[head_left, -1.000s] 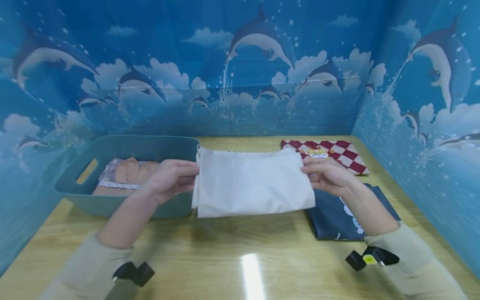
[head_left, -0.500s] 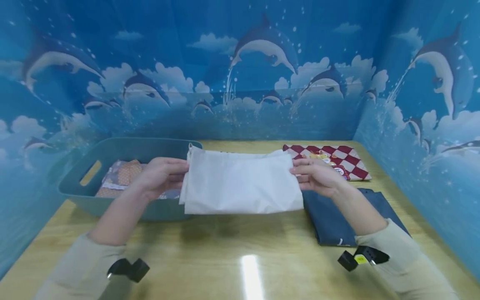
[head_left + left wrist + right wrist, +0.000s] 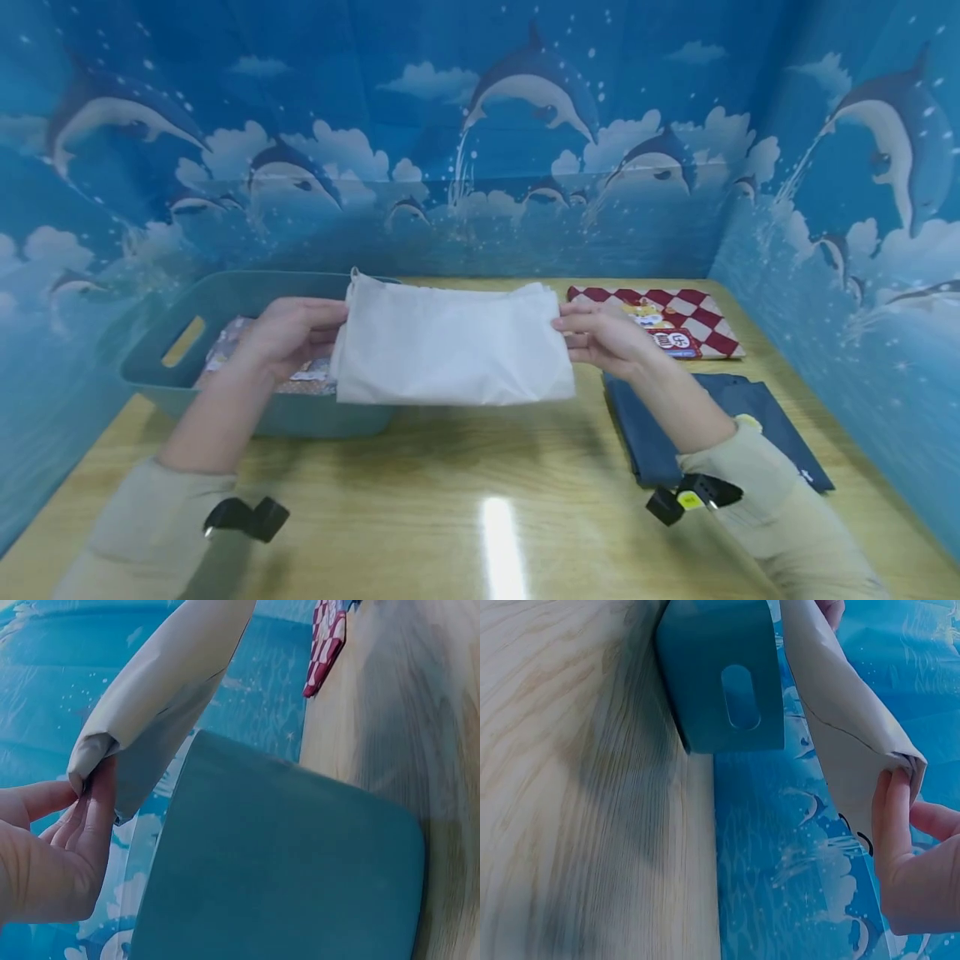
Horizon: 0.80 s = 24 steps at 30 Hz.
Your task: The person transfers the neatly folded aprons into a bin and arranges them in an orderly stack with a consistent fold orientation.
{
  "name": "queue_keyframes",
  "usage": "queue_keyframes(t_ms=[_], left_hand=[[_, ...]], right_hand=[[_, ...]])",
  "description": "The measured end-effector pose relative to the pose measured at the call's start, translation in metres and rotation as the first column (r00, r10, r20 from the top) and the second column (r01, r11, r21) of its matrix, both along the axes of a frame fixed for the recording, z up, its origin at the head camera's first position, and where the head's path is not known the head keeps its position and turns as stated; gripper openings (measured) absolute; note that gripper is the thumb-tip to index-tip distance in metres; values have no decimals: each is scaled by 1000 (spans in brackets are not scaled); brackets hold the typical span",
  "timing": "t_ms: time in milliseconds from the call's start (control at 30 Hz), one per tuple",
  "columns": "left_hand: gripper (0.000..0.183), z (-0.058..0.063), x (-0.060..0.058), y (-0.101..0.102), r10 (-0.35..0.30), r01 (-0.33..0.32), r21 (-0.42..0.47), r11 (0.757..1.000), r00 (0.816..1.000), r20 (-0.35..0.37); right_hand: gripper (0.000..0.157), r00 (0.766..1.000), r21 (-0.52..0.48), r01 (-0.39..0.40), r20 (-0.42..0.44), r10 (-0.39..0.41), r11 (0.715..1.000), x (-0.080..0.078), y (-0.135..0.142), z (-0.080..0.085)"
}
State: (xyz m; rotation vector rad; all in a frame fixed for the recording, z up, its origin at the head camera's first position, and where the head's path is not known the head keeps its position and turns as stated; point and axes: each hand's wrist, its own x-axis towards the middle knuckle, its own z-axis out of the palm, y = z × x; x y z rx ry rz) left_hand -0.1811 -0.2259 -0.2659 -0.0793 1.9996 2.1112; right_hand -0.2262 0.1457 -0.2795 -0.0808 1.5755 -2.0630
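A folded white cloth (image 3: 453, 346) is held level above the table, with a small loop at its far left corner. My left hand (image 3: 292, 333) pinches its left end between thumb and fingers, over the basket's right part. At the right end, my right hand (image 3: 603, 337) pinches the cloth the same way. In the left wrist view, the fingers (image 3: 97, 817) press on the cloth's folded edge. The right wrist view has the cloth (image 3: 847, 712) sagging slightly between both hands, with dark print marks low on its underside.
A teal basket (image 3: 322, 417) with side handle holes stands at the left; folded patterned cloths (image 3: 225, 342) lie inside. At the right are a folded red-and-white checkered cloth (image 3: 693, 321) and a folded dark blue cloth (image 3: 780, 425). A dolphin-printed backdrop (image 3: 480, 225) borders the wooden table (image 3: 420, 517).
Both hands have carried the white cloth leftward and slightly up, so it now overlaps the basket's right end. More of the checkered and dark blue cloths shows.
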Motion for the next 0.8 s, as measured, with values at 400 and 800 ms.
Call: queue_keyframes(t_ms=[400, 800], left_hand=[[20, 1, -10, -23, 80, -79, -23, 997, 996, 40], [21, 4, -17, -41, 111, -116, 55, 992, 990, 88]], right_hand=[[57, 1000, 67, 10, 9, -11, 998, -12, -30, 1], [56, 1000, 66, 18, 24, -19, 998, -19, -54, 1]])
